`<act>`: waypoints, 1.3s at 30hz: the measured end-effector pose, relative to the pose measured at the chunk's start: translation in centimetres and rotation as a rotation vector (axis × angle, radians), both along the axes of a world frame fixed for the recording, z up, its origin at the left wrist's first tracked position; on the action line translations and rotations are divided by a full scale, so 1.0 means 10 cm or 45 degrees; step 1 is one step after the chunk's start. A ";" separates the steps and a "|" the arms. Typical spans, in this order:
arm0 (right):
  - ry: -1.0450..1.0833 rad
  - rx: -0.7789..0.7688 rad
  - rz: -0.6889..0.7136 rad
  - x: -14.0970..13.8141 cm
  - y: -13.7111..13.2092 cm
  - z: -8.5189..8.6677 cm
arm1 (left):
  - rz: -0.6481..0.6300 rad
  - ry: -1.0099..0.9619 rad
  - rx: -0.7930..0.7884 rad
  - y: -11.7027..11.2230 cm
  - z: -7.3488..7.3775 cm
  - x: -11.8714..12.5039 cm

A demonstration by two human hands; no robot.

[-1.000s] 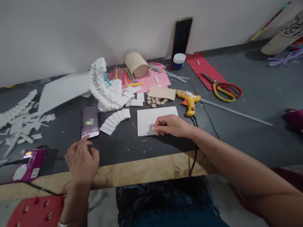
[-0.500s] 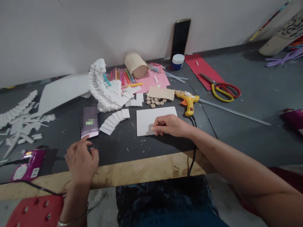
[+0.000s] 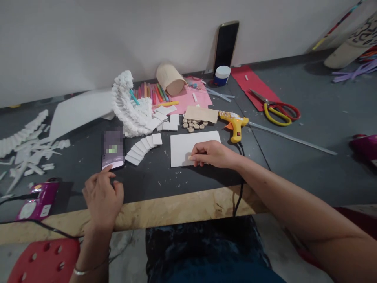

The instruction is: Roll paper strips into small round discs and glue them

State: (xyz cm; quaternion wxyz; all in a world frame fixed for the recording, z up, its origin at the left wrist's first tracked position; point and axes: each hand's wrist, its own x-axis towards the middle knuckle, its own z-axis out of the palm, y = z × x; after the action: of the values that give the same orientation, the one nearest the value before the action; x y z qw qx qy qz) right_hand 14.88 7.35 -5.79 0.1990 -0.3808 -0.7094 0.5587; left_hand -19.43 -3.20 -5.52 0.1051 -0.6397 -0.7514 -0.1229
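Note:
My left hand (image 3: 104, 196) rests at the table's front edge, its index fingertip on the lower end of a lit phone (image 3: 113, 161) lying flat. The hand holds nothing and its fingers are loosely spread. Over a white rectangular board (image 3: 180, 147) is my right hand (image 3: 210, 153), its fingers curled in with thumb and forefinger pinched. Whatever that pinch may hold is hidden. Between the hands lies a fanned row of white square pieces (image 3: 143, 147). Behind the board, small round beige discs (image 3: 193, 125) sit beside a tan card strip (image 3: 202, 114).
A yellow glue gun (image 3: 236, 127) with a clear stick lies right of the board, its cord over the edge. Scissors (image 3: 275, 110) rest partly on red paper (image 3: 250, 82). A textured white curved piece (image 3: 120, 102) stands behind the phone. White scraps (image 3: 26, 161) and a purple power strip (image 3: 39, 200) are left.
The camera view has shifted slightly, so the table sits a little higher in the picture. Both hands keep nearly the same places and poses.

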 end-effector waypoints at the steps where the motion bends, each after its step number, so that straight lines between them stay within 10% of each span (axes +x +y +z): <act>1: 0.004 -0.001 -0.002 0.00 0.00 0.00 | 0.000 -0.007 0.000 0.00 0.00 0.00; 14: 0.056 0.009 0.011 -0.01 0.02 -0.02 | -0.034 -0.064 0.064 0.00 -0.02 -0.03; 19: 0.096 -0.005 0.020 -0.01 0.03 -0.03 | -0.094 -0.114 0.265 0.07 0.19 0.02; 24: 0.099 -0.049 -0.004 -0.01 0.04 0.00 | -0.309 -0.337 0.372 0.34 0.46 0.64; 28: 0.125 -0.128 -0.052 0.00 0.05 0.04 | -0.700 -0.758 -0.092 0.61 0.41 1.28; 31: 0.149 -0.125 -0.094 0.00 0.06 0.04 | -0.698 -0.897 -0.098 0.72 0.35 1.47; 35: 0.148 -0.112 -0.087 0.00 0.07 0.00 | -0.545 -0.804 0.080 0.81 0.43 1.16; 39: 0.140 -0.111 -0.078 -0.01 0.07 -0.03 | -0.244 -0.414 0.399 1.07 0.56 0.34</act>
State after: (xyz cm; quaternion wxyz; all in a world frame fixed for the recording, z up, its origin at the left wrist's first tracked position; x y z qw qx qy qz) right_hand 14.79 8.02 -6.08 0.2381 -0.3793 -0.6604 0.6028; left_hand -16.05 7.53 0.09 0.0684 -0.6556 -0.6662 -0.3487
